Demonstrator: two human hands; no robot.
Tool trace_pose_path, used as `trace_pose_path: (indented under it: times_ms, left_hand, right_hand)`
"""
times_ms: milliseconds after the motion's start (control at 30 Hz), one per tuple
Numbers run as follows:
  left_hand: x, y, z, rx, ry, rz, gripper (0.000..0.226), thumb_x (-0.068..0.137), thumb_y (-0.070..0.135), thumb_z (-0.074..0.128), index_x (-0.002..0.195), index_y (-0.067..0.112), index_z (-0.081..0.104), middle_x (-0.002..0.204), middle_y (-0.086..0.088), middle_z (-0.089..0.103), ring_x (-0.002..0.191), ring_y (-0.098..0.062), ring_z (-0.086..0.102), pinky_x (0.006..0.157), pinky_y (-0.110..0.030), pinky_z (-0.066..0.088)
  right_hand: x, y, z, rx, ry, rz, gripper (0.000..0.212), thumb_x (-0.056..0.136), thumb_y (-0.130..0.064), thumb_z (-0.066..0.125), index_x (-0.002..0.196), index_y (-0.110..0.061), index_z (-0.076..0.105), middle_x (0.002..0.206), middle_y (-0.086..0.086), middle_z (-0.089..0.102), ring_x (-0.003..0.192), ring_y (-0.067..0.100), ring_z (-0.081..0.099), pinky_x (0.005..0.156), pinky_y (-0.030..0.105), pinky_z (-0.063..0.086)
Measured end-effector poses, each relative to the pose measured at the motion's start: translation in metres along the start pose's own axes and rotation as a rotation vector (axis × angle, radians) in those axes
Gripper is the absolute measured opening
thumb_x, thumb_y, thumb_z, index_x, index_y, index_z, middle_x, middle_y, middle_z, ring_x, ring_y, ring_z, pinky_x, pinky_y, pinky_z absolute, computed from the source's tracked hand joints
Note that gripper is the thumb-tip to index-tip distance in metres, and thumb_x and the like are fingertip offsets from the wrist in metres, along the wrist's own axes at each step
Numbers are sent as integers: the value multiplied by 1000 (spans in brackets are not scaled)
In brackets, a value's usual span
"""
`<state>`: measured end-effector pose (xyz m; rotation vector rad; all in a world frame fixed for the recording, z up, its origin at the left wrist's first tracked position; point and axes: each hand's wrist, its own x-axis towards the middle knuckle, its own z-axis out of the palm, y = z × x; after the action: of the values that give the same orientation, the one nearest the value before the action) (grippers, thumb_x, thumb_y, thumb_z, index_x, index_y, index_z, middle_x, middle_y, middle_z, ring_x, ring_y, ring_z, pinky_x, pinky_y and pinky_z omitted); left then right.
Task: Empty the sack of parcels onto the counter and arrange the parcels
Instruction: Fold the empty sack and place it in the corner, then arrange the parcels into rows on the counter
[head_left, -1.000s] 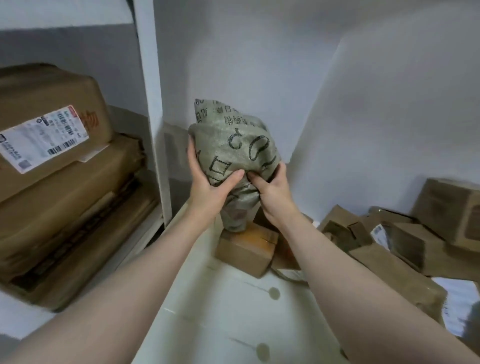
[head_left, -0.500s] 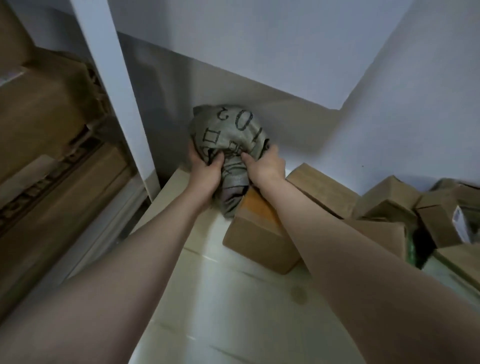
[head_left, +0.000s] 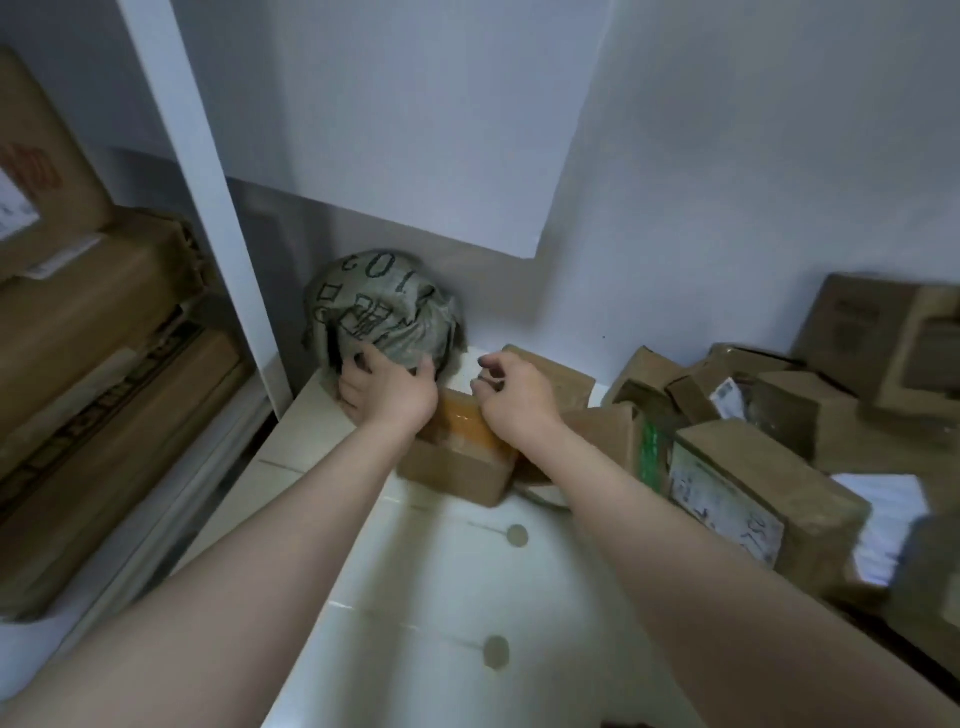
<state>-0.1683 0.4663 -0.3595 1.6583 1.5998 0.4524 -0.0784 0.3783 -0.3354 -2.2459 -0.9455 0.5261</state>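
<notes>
Crumpled sack wedged into the counter's back corner, under the left hand.

On the white counter (head_left: 441, 597), the parcels (head_left: 753, 467) lie heaped to the right, and the bunched sack (head_left: 374, 312) sits against the wall at the far left. The left hand (head_left: 389, 392) reaches forward and cups the sack's lower front, fingers and thumb curled into the fabric. The right hand (head_left: 514, 397) hovers just beside it, clear of the sack, fingers loosely bent and holding nothing, above a taped box (head_left: 457, 462).
</notes>
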Motion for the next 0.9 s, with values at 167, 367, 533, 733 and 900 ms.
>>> trace_pose_path:
  times_ms: [167,367,533,733,900]
  left_hand:
    - [-85,19,-6,90,-29,173,44,98,44,45,136,21,48,149,-17,29,133,-39,31,109,-43,28]
    - [-194,70,29,119,-32,572,45,95,50,41,82,23,73,103,-8,68,104,-36,57,90,-40,46]
    - [-320,125,82,126,-71,759,38,95,49,44,104,29,74,131,0,59,126,-28,46,107,-44,36]
    - [-438,149,158,434,-433,998,53,98,58,27,150,49,16,163,10,8,150,-20,-8,116,-61,-8]
    - [-436,108,173,698,-487,799,59,96,66,10,152,48,6,163,13,-5,150,-20,-12,112,-63,-16]
  right_hand:
    - [-75,18,-65,1,69,7,28,95,-23,57,122,-21,63,125,0,64,114,18,58,96,26,43]
    - [-163,63,-170,-25,186,-87,23,94,-17,56,114,-19,68,116,-3,69,108,15,61,94,23,45]
    - [-223,140,-264,-51,345,-69,24,93,-18,56,115,-20,68,115,-3,69,110,16,60,94,26,45]
    - [-262,260,-343,-340,211,368,71,92,-50,46,152,-29,16,157,11,22,143,35,19,112,52,28]
    - [-276,287,-312,-144,-132,267,86,92,-51,48,151,-40,-12,162,1,-17,148,38,4,117,56,20]
